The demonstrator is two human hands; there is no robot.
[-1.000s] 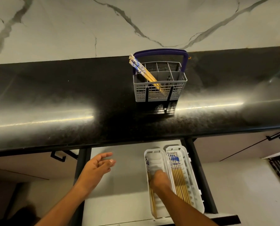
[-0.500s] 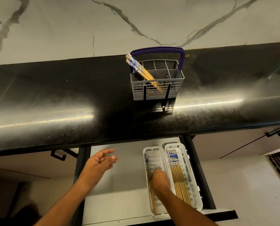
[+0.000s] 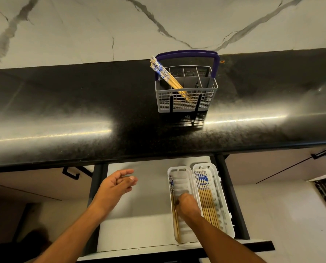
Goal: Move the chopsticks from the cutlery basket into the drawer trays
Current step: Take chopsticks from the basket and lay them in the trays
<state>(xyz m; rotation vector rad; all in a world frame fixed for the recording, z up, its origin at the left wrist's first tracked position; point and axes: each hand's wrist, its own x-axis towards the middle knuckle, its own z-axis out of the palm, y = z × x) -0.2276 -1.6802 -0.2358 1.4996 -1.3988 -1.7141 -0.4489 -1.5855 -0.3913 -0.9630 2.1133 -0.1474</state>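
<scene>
The right hand [image 3: 188,205] is down in the left tray [image 3: 179,186] of the open drawer [image 3: 150,234], knuckles up. Its grip looks closed on or pressing a couple of chopsticks [image 3: 174,215] lying along the tray's left wall, though the fingertips are tucked under and I cannot tell if they pinch or only touch. To finish this well, I'd say let go only once the sticks lie flat and parallel to the wall, patterned ends toward the counter [image 3: 101,103], then lift straight up so nothing gets dragged askew.

The left hand [image 3: 114,186] hovers loosely open over the bare drawer floor, holding nothing.

Just beside, the right tray [image 3: 221,205] already holds a neat row. Up on the counter, well apart from both hands, more chopsticks [image 3: 166,76] lean in the left compartment of the cutlery basket [image 3: 206,99].
</scene>
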